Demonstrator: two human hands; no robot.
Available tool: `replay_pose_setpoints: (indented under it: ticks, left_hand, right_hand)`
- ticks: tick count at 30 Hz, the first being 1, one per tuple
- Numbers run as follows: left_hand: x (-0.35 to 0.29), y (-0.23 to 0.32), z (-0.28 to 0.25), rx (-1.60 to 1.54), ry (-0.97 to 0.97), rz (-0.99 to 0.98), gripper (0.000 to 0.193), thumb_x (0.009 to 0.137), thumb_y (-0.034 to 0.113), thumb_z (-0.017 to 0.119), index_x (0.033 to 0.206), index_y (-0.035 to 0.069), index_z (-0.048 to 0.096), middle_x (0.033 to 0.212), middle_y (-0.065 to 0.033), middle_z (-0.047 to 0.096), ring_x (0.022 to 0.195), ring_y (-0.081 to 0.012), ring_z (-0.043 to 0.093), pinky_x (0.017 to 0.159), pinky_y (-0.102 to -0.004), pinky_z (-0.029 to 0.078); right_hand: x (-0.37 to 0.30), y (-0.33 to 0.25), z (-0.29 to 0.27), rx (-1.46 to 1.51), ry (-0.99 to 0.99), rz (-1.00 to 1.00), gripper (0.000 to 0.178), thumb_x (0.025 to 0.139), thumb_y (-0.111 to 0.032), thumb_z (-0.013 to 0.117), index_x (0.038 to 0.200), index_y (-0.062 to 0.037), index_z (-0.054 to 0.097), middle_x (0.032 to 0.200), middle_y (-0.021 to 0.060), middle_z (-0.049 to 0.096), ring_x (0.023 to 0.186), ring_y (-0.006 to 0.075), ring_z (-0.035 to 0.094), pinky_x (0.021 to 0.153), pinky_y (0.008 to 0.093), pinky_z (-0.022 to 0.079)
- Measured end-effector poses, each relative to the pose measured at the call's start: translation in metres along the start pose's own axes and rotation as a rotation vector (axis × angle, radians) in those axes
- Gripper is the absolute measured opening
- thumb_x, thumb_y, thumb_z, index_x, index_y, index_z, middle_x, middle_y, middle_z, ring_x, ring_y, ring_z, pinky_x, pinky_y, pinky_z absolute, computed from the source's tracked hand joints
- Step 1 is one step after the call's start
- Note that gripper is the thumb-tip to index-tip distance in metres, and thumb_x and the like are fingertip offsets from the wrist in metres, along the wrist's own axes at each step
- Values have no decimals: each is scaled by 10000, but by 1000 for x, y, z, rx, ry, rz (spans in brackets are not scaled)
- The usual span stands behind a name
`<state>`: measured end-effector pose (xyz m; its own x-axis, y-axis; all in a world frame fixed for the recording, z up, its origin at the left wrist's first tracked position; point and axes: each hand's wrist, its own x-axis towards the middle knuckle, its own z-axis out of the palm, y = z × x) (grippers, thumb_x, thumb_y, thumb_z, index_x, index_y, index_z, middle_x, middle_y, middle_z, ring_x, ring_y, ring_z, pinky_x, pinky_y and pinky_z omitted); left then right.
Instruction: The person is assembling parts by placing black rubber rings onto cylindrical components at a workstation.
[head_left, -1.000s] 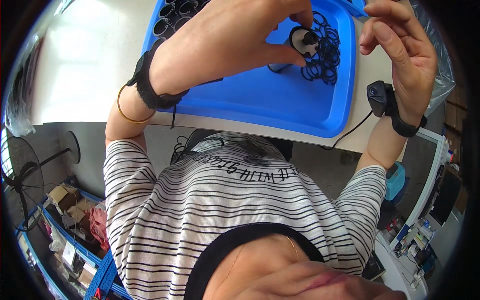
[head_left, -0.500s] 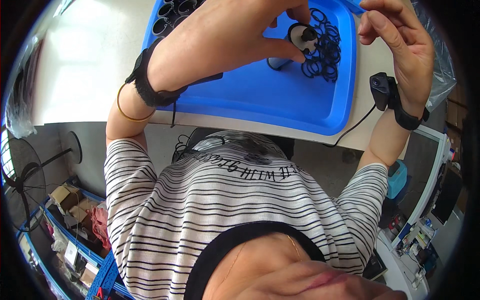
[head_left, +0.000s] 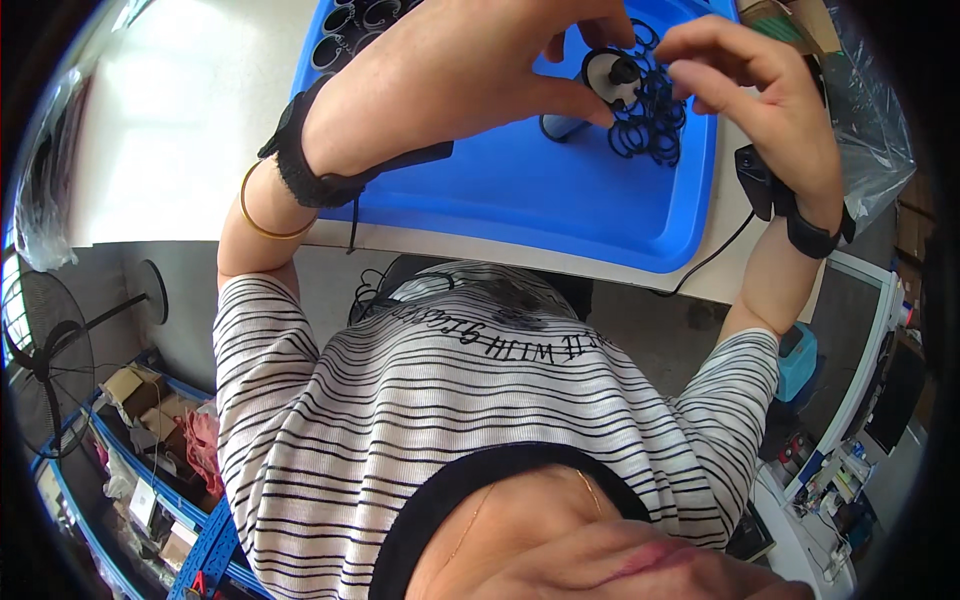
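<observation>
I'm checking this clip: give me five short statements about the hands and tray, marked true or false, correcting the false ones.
1. The left hand grips a cylindrical piece. True.
2. The tray is red. False: the tray is blue.
3. The black rings lie in a pile on the tray, to the right of the cylindrical piece. True.
4. The right hand also grips the cylindrical piece. False: the right hand is apart from it, near the black rings.
5. A gold-coloured bangle circles the left forearm. True.
</observation>
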<state>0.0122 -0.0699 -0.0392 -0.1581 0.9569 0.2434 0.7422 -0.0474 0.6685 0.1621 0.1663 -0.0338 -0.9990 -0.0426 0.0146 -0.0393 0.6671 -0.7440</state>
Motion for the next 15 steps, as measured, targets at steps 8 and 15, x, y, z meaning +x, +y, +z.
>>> replay_pose_setpoints:
  ticks: [8,15]
  left_hand:
    - [0,-1,0,3,12,54,406,807,135,855,1129,-15,657,992,-159,681,839,-299,667,722,-372,546]
    - [-1,-2,1,10,-4,60,406,806,135,856,1124,-7,646,982,-153,680,824,-295,659,716,-368,539]
  right_hand:
    - [1,5,9,-72,-170,0,190,980,-139,687,1122,-14,693,936,20,685,784,78,627,695,234,503]
    - [3,0,11,-51,-152,-16,161,970,-118,692,1091,-12,690,917,21,683,775,77,631,694,235,505]
